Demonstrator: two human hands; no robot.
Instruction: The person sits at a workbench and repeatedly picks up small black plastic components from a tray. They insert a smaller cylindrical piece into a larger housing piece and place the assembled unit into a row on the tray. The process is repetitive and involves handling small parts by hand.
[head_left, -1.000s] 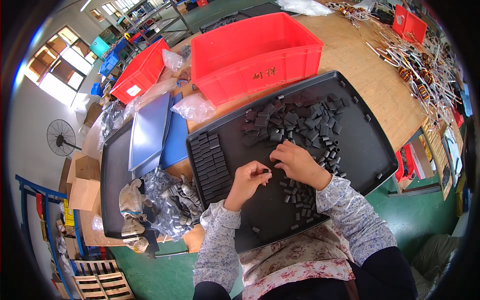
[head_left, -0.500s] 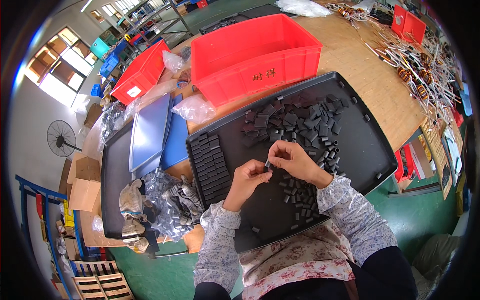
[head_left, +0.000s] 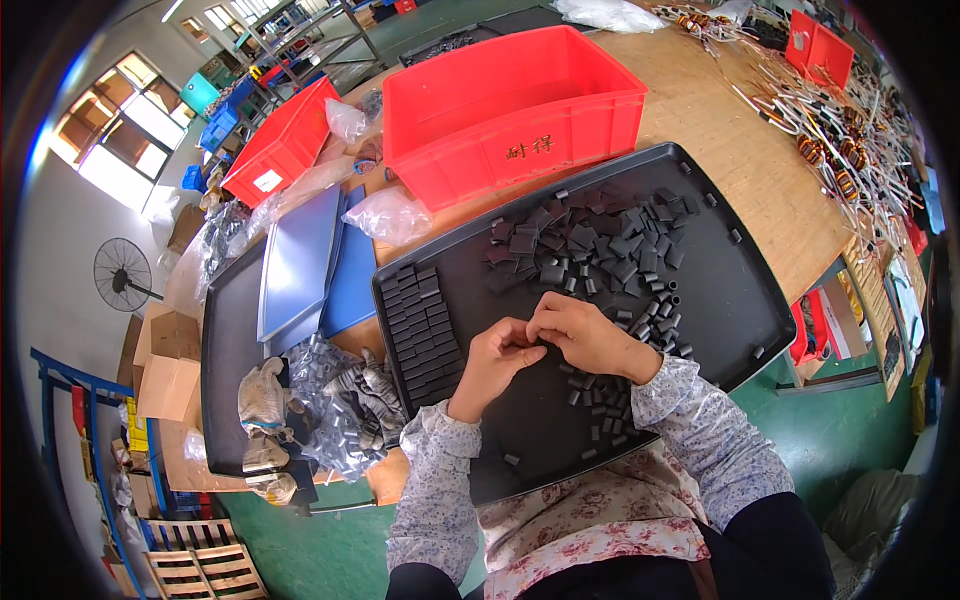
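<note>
My left hand [head_left: 496, 362] and my right hand [head_left: 585, 335] meet over the middle of a black tray [head_left: 520, 420], fingers closed and fingertips together. A small dark tube was visible between them half a second ago; now the fingers mostly hide it. Beyond my hands lies a loose heap of flat black pieces [head_left: 600, 235]. Small black and grey tubes [head_left: 655, 325] are scattered near my right hand and under its wrist. To the left of my left hand, black pieces [head_left: 420, 330] lie side by side in neat rows along the tray's edge.
A large red bin [head_left: 515, 150] stands behind the tray, with another red bin [head_left: 275, 150] farther left. Blue panels [head_left: 300, 265], a plastic bag of dark parts [head_left: 340, 410] and work gloves [head_left: 262, 400] lie at the left. Wired coils [head_left: 845, 155] are piled far right.
My right hand has come down slightly toward me, and its fingers have closed in against my left fingertips. The small tube seen between them is now mostly covered.
</note>
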